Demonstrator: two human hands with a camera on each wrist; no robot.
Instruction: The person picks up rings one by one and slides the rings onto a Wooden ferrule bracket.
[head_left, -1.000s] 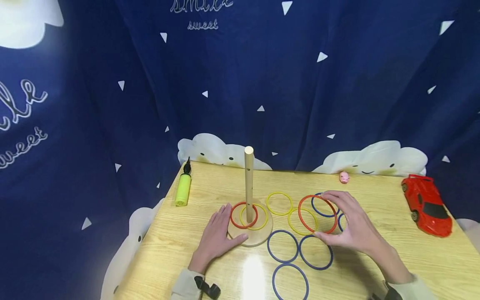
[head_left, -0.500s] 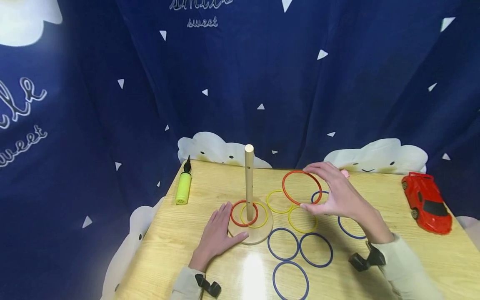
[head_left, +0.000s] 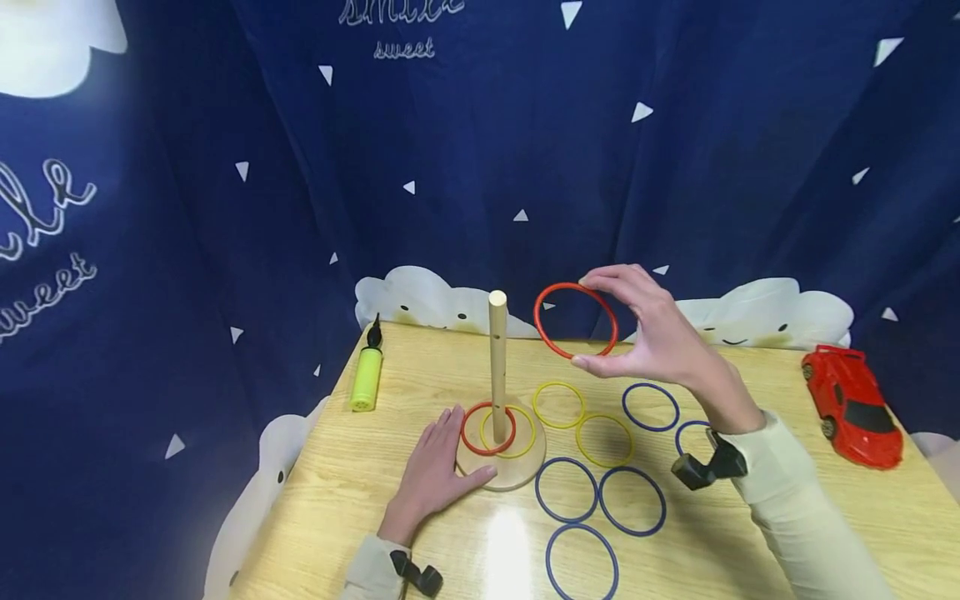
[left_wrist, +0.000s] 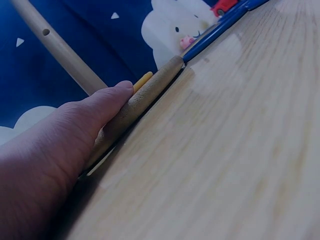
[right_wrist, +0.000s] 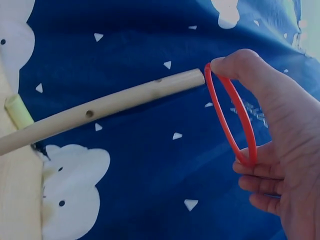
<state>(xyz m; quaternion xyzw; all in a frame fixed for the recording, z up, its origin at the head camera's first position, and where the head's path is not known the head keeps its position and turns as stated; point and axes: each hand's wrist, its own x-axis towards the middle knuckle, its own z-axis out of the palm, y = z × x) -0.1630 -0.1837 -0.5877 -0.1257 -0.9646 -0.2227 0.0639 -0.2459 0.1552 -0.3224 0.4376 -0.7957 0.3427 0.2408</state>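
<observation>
**Third ring lifted, not yet on the peg**

From my side I see the wooden counter [head_left: 750, 367] in front of a dark blue curtain with white clouds. On it stands the ring-toss stand: a round wooden base [head_left: 517, 471] with an upright wooden peg [head_left: 498, 367].

Two rings already lie around the peg on the base, one red ring [head_left: 467, 437] and one yellow ring [head_left: 529, 433]. So I judge that a small part is done.

My right hand [head_left: 660, 337] holds another red ring, the lifted red ring [head_left: 575, 320], pinched between thumb and fingers. It is in the air, just to the right of the peg top and about level with it, not yet over it.

My left hand [head_left: 435, 467] lies flat with straight fingers, the thumb pressing against the edge of the base.

What is left, as far as I can see: two yellow rings [head_left: 558, 406] and five blue rings [head_left: 651, 407] lie loose on the counter, right of the base.

A red toy car [head_left: 851, 408] and a yellow-green hand pump [head_left: 366, 377] stand apart at the sides.
</observation>
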